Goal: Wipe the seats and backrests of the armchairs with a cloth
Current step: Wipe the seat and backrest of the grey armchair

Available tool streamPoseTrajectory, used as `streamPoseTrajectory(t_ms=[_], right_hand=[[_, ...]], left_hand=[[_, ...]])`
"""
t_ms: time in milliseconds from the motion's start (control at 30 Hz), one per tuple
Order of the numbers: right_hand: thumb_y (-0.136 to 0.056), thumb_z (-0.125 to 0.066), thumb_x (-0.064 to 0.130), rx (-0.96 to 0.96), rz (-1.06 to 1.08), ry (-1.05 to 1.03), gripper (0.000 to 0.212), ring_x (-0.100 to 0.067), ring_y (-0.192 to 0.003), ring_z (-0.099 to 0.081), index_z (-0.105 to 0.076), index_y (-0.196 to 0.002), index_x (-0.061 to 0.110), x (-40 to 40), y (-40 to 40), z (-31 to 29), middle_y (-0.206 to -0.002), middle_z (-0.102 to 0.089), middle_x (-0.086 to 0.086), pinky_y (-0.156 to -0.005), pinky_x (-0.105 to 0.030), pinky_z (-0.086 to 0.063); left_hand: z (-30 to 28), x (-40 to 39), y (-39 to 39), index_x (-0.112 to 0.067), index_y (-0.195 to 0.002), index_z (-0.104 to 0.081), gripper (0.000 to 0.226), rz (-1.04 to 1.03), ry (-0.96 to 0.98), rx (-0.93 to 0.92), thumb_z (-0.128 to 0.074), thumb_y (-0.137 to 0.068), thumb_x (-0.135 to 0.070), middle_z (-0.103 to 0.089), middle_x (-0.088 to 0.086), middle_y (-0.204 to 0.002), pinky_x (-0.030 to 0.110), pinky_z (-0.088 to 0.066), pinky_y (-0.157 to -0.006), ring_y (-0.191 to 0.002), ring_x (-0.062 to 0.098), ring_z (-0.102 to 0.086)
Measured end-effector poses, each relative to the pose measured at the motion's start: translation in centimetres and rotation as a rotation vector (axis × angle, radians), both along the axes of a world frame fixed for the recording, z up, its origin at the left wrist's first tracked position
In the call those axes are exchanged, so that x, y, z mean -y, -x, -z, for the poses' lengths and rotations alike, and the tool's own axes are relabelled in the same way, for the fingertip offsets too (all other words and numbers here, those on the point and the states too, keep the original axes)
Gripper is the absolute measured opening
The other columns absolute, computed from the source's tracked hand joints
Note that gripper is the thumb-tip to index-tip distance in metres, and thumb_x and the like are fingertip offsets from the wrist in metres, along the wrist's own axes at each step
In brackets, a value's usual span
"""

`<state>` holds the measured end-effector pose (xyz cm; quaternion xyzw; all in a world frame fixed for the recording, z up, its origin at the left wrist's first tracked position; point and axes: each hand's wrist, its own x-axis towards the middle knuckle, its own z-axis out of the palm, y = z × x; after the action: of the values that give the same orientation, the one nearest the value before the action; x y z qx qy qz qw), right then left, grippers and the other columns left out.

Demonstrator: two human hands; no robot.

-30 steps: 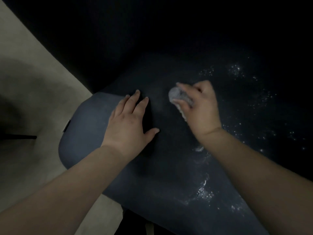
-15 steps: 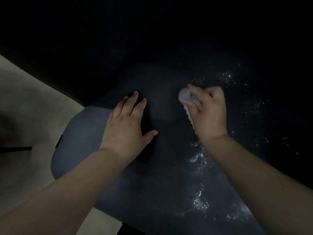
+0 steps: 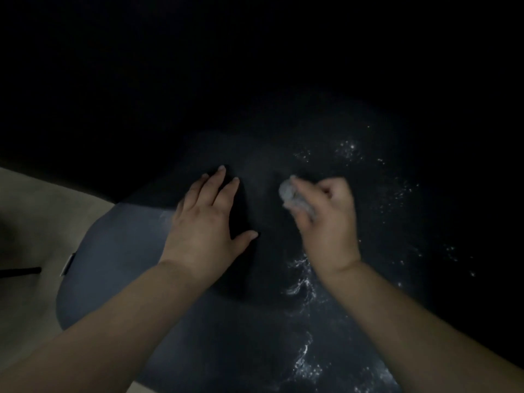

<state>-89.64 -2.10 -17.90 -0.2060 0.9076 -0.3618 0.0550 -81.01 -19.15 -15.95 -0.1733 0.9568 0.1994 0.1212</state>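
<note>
**Cloth bunched in the right hand on a dark armchair seat**

The fingers of the right hand [image 3: 326,219] are curled tight around a grey cloth [image 3: 295,198], wadded into a ball that pokes out past the knuckles and presses on the seat. The left hand [image 3: 204,222] lies flat beside it, palm down, fingers stretched forward and slightly apart, thumb splayed toward the right hand; it holds nothing. Both bare forearms reach in from the bottom edge.

Under them is the dark blue armchair seat [image 3: 119,251], its rounded left edge catching the light. White specks and streaks [image 3: 303,282] scatter over the seat below and to the right of the cloth. The backrest above is lost in darkness. A pale floor [image 3: 34,217] shows at left. A small light tag [image 3: 67,263] sits on the seat's left edge; any writing on it is too small to read.
</note>
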Motion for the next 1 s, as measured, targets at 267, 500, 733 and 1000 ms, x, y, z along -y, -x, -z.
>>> streamPoseTrajectory(t_ms=[267,500,733,1000], right_hand=[[-0.089,-0.063,0.018,-0.019,0.070,-0.049,0.034,-0.029,-0.105,-0.049,-0.062,-0.124,0.021,2.0,7.3,1.0,-0.118,-0.052,-0.017,-0.088,-0.026,-0.038],[-0.088,-0.063,0.014,-0.042,0.052,-0.053,0.037,-0.028,-0.100,-0.050,-0.062,-0.124,0.022,1.7,1.7,1.3,-0.111,-0.052,-0.014,-0.085,-0.031,-0.041],[-0.088,-0.064,0.023,-0.126,0.292,-0.188,0.032,-0.029,-0.104,-0.054,-0.057,-0.108,0.047,0.3,7.4,1.5,-0.117,-0.054,-0.016,-0.088,-0.034,-0.044],[-0.078,-0.069,0.043,-0.026,0.278,0.027,0.018,-0.021,-0.083,-0.055,-0.061,-0.088,0.032,2.5,5.2,2.5,-0.095,-0.056,-0.012,-0.068,-0.037,-0.045]], left_hand=[[0.5,-0.5,2.6,-0.028,-0.151,-0.021,0.093,0.046,-0.001,-0.008,-0.065,-0.075,-0.060,-0.006,-0.008,-0.160,0.041,-0.015,-0.118,-0.145,0.017,-0.005],[0.1,0.8,5.2,-0.032,-0.151,-0.017,0.092,0.136,-0.042,0.041,-0.064,-0.077,-0.060,0.001,-0.013,-0.160,0.043,-0.015,-0.116,-0.145,0.012,0.001],[-0.3,1.2,7.7,-0.033,-0.151,-0.015,0.090,0.277,-0.064,0.058,-0.062,-0.079,-0.061,0.002,-0.013,-0.160,0.043,-0.016,-0.115,-0.145,0.013,0.002],[-0.2,0.7,9.1,-0.033,-0.150,-0.016,0.091,0.360,-0.048,0.091,-0.064,-0.078,-0.059,0.002,-0.012,-0.159,0.043,-0.019,-0.115,-0.143,0.013,0.003]])
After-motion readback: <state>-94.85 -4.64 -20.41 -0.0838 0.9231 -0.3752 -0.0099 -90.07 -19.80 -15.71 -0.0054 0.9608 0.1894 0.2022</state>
